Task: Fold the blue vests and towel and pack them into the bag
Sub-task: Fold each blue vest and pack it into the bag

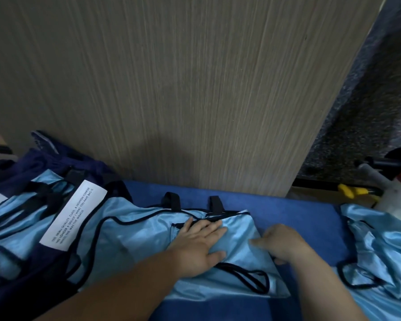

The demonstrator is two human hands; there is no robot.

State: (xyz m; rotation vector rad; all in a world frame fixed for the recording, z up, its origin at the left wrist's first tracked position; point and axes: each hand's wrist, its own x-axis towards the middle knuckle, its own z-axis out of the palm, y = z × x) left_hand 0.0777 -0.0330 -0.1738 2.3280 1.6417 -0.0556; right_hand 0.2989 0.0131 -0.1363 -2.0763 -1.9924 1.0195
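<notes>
Writing on the white label [73, 215] of the navy bag [46, 274], at left, partly reads "QUALITY CLASS. A FASHION". At centre a light-blue vest [137, 237] lies on the blue towel [310, 228]. The left hand [199, 242] presses flat on it, and the right hand [285, 244] curls round its right edge. A second vest [384, 251] lies at lower right, and a wood panel [171, 89] stands behind.

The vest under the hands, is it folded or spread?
Partly folded: the vest has a layer doubled over, the left hand pressing it, the right hand gripping its edge.
</notes>
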